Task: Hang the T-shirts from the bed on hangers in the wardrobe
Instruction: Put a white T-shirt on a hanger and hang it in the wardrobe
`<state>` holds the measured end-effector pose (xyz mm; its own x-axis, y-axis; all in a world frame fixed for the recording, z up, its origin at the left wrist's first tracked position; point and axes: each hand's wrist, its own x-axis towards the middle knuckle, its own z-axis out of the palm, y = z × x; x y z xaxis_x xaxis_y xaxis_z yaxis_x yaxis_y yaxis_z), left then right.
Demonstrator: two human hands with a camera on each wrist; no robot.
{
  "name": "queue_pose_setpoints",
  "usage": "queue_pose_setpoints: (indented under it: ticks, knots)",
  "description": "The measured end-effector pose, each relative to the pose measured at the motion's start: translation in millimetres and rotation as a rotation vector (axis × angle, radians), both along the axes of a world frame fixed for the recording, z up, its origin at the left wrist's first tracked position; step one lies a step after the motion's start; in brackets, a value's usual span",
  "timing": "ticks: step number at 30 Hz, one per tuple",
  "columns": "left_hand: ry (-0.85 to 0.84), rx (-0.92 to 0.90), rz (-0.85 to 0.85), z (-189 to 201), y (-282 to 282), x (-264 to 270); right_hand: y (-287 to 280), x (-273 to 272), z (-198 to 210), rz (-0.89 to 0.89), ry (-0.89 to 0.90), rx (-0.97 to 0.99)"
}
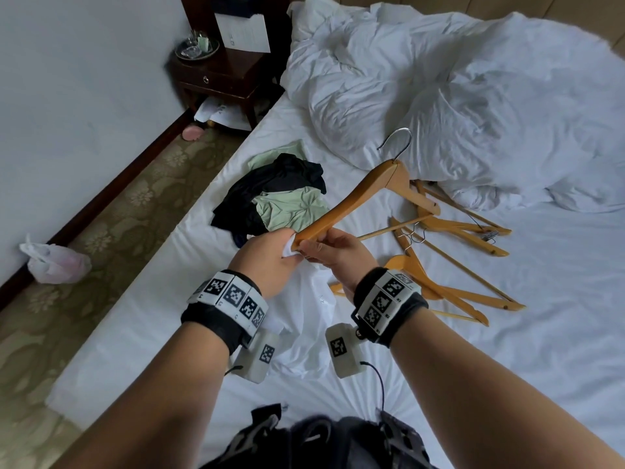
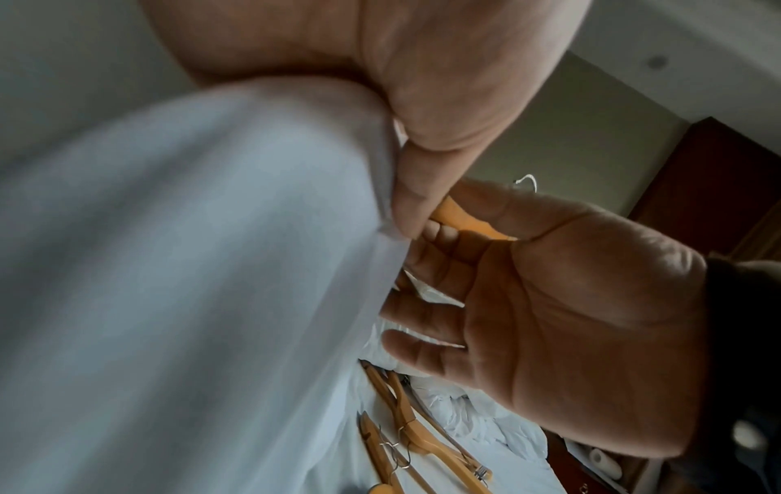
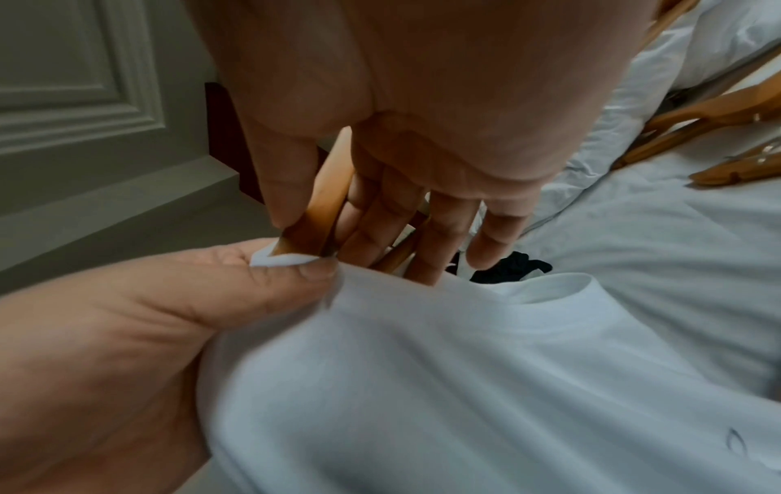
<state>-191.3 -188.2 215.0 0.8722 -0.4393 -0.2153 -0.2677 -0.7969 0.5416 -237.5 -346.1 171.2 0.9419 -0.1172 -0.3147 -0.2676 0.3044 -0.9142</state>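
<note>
My left hand (image 1: 267, 262) pinches the neck edge of the white T-shirt (image 1: 304, 319) between thumb and fingers, right at the tip of the wooden hanger (image 1: 351, 201). My right hand (image 1: 334, 255) grips that same hanger end, thumb on one side and curled fingers on the other, so both hands touch at the hanger tip. The hanger is lifted off the bed (image 1: 541, 333), tilted up and away, metal hook at the far top. The white T-shirt hangs down from my left hand onto the sheet between my forearms; the right wrist view shows its collar opening just below the hanger tip, and I can't tell if the tip is inside the collar. More wooden hangers (image 1: 449, 238) lie in a loose heap on the bed to the right, touching and crossing each other. A pile of black and light green T-shirts (image 1: 280, 198) sits near the left bed edge, beyond my hands. A rumpled white duvet (image 1: 456, 96) covers the far part of the bed. A dark nightstand (image 1: 220, 72) stands by the wall with a glass tray on top, and a plastic bag (image 1: 54, 262) lies on the patterned carpet.
</note>
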Motion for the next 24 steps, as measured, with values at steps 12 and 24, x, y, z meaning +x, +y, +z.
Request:
queue_pose_setpoints:
  ticks: [12,24]
  knots:
    - [0.070,-0.026,-0.050,-3.5,11.5,1.0,-40.6,-10.6,-33.7,-0.622,0.470,0.282]
    - [0.277,-0.178,-0.144,-2.7,23.7,4.3,-42.8,-14.4,-43.6,-0.534,0.510,0.502]
